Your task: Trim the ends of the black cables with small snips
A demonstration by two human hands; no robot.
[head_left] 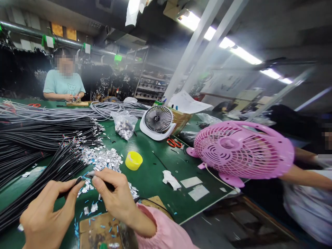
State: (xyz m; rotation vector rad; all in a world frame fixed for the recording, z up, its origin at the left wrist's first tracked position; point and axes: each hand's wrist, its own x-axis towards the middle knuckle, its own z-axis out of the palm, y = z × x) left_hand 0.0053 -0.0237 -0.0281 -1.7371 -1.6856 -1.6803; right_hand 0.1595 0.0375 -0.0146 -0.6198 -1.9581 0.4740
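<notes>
My left hand (52, 204) pinches a black cable (78, 180) near its end, between thumb and forefinger. Blue wire shows at the cable's tip. My right hand (115, 193) closes thumb and forefinger on a small silvery piece (90, 174) at that tip; it looks like foil. Something dark sits under the right palm, and I cannot make out what. Just beyond my fingers lies a heap of crumpled foil pieces (105, 159). Bundled black cables (55, 167) stretch to the left, their stripped ends towards the heap.
A yellow tape roll (134, 160), a bag of small parts (124, 126) and orange-handled scissors (174, 142) lie ahead. A white fan (158, 119) and a pink fan (233, 148) stand to the right. Below my hands is a stained board (95, 226). A person (64, 83) sits opposite.
</notes>
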